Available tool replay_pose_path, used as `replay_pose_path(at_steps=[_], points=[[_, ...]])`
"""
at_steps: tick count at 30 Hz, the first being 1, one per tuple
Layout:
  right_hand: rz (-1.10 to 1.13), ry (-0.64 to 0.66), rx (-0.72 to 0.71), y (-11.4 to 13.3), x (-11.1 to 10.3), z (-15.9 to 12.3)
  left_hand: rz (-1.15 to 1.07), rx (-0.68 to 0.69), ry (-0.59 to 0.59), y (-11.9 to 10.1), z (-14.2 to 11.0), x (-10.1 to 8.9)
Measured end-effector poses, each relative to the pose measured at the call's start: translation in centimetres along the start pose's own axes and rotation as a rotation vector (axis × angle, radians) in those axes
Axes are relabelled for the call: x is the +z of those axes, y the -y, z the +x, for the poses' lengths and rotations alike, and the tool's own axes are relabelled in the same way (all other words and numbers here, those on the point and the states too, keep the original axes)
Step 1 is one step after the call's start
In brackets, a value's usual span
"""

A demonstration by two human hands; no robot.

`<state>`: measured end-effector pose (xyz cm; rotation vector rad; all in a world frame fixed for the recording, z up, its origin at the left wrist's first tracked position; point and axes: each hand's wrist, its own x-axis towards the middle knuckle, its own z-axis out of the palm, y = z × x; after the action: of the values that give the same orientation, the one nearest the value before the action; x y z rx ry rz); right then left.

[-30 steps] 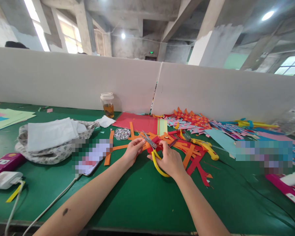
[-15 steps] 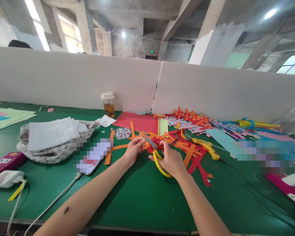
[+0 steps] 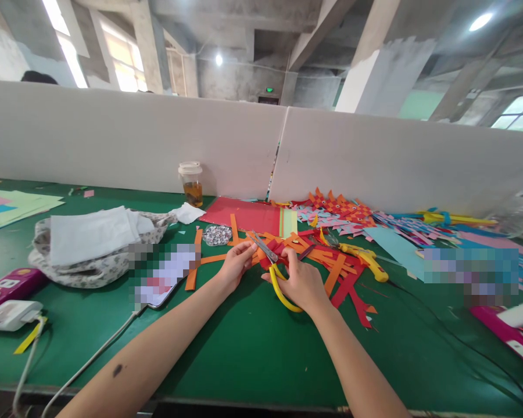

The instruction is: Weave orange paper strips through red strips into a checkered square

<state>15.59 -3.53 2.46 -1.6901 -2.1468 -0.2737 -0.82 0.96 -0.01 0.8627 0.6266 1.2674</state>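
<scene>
Yellow-handled scissors are in my right hand, its fingers wrapped round the handles. The blades point up and to the left, looking nearly closed. At their tips, my left hand is pinched shut; what lies between its fingertips is too small to make out. A red and orange piece of paper shows under the blades, between both hands. Behind the hands lies a loose pile of orange paper strips and red paper strips, partly hidden by my right hand.
A yellow glue gun lies right of the pile, its cord trailing right. On the left are a charging phone, a patterned cloth bag and a lidded cup. A white partition edges the green table at the back.
The scissors and my right hand have shifted very slightly to the left. My left hand stays in its pinch at the blade tips.
</scene>
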Motion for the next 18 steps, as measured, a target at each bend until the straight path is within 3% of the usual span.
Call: replay_pose_path(at_steps=[18], points=[[-0.049, -0.056, -0.030, -0.12, 0.23, -0.01, -0.005, -0.018, 0.011, 0.12, 0.13, -0.13]])
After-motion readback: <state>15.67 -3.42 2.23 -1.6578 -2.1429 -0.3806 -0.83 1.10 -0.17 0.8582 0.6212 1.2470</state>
